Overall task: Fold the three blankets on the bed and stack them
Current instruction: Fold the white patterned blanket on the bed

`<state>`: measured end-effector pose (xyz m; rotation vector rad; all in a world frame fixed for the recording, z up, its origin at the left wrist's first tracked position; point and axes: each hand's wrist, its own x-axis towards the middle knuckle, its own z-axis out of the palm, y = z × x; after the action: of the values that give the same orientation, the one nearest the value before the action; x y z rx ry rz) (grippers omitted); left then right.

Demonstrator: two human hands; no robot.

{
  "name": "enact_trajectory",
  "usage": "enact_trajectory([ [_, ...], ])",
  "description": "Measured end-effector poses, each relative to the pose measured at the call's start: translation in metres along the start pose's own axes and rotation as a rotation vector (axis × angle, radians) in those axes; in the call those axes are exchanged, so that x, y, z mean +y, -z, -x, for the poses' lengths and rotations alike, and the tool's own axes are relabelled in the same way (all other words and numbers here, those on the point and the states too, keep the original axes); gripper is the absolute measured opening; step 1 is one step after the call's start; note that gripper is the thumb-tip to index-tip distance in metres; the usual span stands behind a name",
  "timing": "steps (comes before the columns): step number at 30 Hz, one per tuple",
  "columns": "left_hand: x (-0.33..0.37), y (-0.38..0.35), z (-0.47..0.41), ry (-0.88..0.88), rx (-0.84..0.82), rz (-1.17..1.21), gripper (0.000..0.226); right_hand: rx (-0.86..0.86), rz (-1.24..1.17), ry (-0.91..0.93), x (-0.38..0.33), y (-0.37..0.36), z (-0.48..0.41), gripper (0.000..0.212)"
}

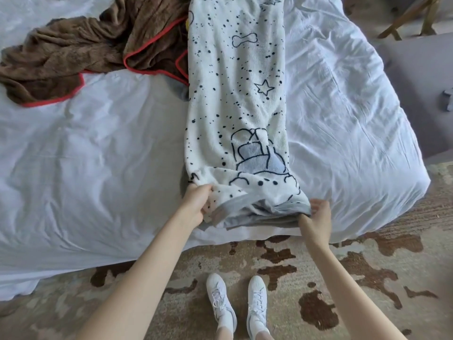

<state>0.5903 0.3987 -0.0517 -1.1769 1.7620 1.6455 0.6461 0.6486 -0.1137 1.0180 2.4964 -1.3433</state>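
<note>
The white blanket (235, 94) lay as a long strip down the bed (98, 155), its far end cut off from view. The left hand (196, 204) gripped its near left corner; the right hand (318, 214) pinched the near right corner (thumb hidden under the hem). The brown blanket (81, 45) sat crumpled far left, its right edge hidden beneath the white one.

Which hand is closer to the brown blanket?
Left. The left hand grips a near corner of the spotted blanket on the side of the brown blanket; the right hand holds the other corner, farther away.
</note>
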Motion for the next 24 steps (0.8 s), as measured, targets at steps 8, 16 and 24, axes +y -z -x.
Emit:
enact_trajectory([
  [8, 0.046, -0.049, 0.048, -0.366, -0.849, -0.003, 0.027, -0.246, -0.169, 0.483, -0.058, -0.025, 0.034, 0.083],
  [16, -0.055, -0.023, -0.001, -0.394, -0.05, -0.732, 0.063, 0.156, -0.313, 0.502, -0.079, 0.007, 0.0, 0.032],
  [24, -0.086, -0.05, -0.006, -0.7, 0.051, -0.523, 0.027, 0.009, 0.138, 0.747, -0.064, 0.008, 0.005, 0.042],
])
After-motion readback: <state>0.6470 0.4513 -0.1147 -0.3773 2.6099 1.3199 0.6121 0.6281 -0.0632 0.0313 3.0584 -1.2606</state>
